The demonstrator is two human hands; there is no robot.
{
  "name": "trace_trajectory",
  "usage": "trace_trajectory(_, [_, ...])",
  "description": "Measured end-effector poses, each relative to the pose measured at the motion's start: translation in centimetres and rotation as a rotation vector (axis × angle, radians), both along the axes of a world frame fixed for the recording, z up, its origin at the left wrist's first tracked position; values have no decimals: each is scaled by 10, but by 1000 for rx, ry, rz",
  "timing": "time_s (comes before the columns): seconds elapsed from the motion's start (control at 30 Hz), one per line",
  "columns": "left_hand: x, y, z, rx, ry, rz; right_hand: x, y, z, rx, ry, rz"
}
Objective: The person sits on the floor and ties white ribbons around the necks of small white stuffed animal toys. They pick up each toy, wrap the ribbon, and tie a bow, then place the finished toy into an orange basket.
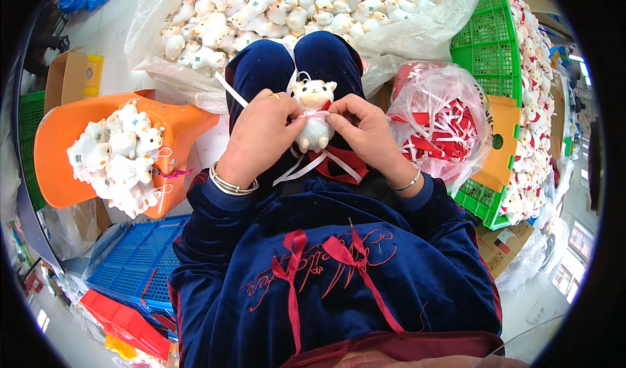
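over the lap, near the gap between the knees, one white plush toy [315, 133] faces up between two hands, a pale pink ribbon [315, 115] at its neck. the left hand [265, 128] presses its thumb to the toy's side, fingers curled; whether it grips ribbon too, i cannot tell. the right hand [369, 132] pinches the ribbon between thumb and forefinger. the ribbon could come loose if that pinch slackened, or sit crooked if one side were tugged harder. at least one red strip [343, 163] and one white strip [301, 169] lie on the lap; shifting knees could drop them. farther out: one clear bag [427, 84] of ribbons, too tangled to count; one orange chair [55, 146] with a pile of toys [120, 159], overlapping past counting; one big heap of toys [287, 15], likewise; one blue crate [137, 257].
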State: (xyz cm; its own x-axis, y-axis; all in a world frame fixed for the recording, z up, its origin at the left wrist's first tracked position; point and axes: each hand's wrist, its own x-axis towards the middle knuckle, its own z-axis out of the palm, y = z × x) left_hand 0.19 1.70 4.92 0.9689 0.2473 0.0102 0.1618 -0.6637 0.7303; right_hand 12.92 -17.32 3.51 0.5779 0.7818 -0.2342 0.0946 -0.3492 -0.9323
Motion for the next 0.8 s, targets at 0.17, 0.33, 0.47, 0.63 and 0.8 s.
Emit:
trace_trajectory(0.17, [4,-5,3,-223,156,54,4,4,20,-68,90,-10])
trace_trajectory(0.33, [3,-13,-2,-523,202,133,8,6,30,-96,104,-12])
trace_trajectory(0.47, [2,-18,-4,-535,134,136,6,7,34,-128,268,-61])
trace_trajectory(0.63, [3,-31,0,-656,54,242,0,2,28,-51,154,-23])
trace_trajectory(0.8, [3,-43,-2,-651,14,318,0,0,22,-29,194,-19])
